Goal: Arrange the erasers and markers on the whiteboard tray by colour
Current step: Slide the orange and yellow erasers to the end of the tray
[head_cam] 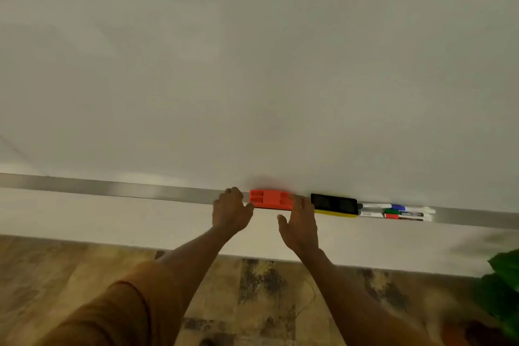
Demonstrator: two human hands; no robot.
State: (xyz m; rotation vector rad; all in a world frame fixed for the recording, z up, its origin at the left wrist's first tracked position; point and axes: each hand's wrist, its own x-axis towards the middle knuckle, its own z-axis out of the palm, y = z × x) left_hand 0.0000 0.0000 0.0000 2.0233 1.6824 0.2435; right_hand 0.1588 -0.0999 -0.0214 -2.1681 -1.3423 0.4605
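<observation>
1. Head view, looking down a plain white whiteboard (252, 64) to its long brushed-metal tray (112, 189).
2. Lined up on that tray, left to right: an orange-red moulded plastic eraser (271, 199); close beside it, a black eraser with a yellow base (334, 204); then a bunch of white-barrelled markers (396, 211) with blue, green and red caps, lying against the black eraser's right end.
3. Left hand (230, 211): fingers bent over the tray's lip, thumb against the orange-red eraser's left end. Cannot tell whether gripping or merely bracing.
4. Right hand (299, 222): fingers fairly straight, tips laid on the same eraser's right end, thumb spread wide, clasping nothing.
5. Bracketed from both ends, most likely to slide it along the ledge squarely instead of lifting it.
6. Judged early in the sorting: marker colours mixed together, no colour grouping visible yet.
</observation>
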